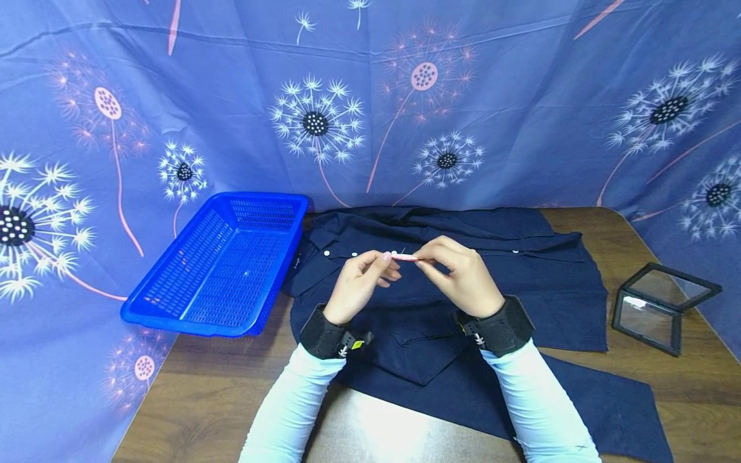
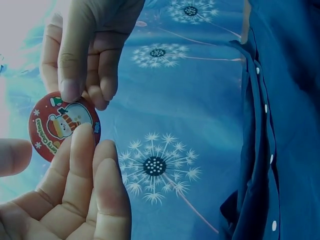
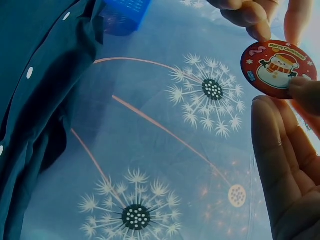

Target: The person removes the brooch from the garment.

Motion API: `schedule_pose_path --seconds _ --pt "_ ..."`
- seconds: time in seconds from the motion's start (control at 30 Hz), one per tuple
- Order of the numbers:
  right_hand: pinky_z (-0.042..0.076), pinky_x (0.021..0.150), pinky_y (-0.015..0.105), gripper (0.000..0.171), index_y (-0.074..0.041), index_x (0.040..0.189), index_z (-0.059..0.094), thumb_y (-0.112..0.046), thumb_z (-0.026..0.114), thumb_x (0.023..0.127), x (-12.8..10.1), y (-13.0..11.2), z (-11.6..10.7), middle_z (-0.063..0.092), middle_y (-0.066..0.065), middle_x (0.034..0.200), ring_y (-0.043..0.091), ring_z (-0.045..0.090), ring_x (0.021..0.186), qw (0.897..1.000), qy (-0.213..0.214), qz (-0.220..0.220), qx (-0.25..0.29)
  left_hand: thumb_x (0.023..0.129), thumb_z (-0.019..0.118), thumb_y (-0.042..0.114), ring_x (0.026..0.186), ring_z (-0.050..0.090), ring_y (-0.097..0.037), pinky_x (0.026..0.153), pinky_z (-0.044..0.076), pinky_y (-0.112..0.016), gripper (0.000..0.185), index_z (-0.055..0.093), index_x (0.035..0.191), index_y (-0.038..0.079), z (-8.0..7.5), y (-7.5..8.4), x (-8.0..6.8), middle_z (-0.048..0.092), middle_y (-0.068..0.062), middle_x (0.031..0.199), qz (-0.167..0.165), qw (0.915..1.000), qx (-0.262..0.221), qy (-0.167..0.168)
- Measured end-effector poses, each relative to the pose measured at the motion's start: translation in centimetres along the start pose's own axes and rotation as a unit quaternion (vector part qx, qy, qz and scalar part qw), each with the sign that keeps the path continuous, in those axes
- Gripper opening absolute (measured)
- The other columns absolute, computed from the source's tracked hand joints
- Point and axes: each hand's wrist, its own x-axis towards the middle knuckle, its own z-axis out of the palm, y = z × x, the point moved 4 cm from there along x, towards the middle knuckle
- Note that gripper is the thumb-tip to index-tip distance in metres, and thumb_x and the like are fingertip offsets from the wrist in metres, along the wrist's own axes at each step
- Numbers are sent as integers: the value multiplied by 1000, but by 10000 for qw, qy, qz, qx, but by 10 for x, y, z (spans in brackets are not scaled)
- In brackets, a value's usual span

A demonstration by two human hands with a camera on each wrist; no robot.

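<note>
Between both hands, in front of the chest, is a round red badge [image 3: 275, 67] printed with a snowman and "Merry Christmas". It shows edge-on in the head view as a thin red-and-white strip, with a fine pin-like line above it. My left hand [image 1: 360, 283] holds its left side, fingertips touching the printed face in the left wrist view. My right hand [image 1: 459, 270] pinches its right side, thumb against the badge. Below both hands a dark navy shirt [image 1: 538, 292] with white buttons lies spread on the table. The badge's back is mostly hidden.
A blue perforated basket [image 1: 272, 302] stands on the left of the wooden table [image 1: 202, 386]. A black-framed clear case [image 1: 647, 321] lies unfolded at the right edge. Behind the table hangs a blue dandelion-print cloth [image 1: 515, 83].
</note>
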Motion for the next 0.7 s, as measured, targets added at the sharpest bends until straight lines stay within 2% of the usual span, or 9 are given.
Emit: schedule_pose_path --seconds 0.13,0.37,0.6,0.7 --pt "51 66 24 20 -9 93 74 4 78 77 0 -1 1 68 1 89 11 64 78 9998 39 -211 52 104 46 26 84 71 -31 74 59 -34 37 67 101 -4 -1 -1 1 72 -24 94 -91 9999 -83 7" --pt "52 66 21 24 -7 93 75 7 79 74 -2 -2 3 67 3 92 12 65 79 9990 -48 -441 76 103 48 25 74 67 -12 69 57 -27 36 68 98 -5 -3 -5 2 70 -24 89 -388 9988 -273 117" --pt "53 66 22 25 -6 94 76 7 80 74 -2 -1 3 67 5 94 14 66 81 9988 -59 -483 63 101 49 17 72 65 -8 68 55 -24 29 64 98 -8 -3 -2 0 69 -27 89 -392 9979 -501 92" --pt "54 66 23 26 -6 94 76 8 80 73 -1 -1 2 68 5 95 15 66 81 9987 -14 -503 45 100 50 15 72 65 -8 68 55 -24 27 63 98 -9 -2 -2 0 69 -24 87 -378 9970 -674 52"
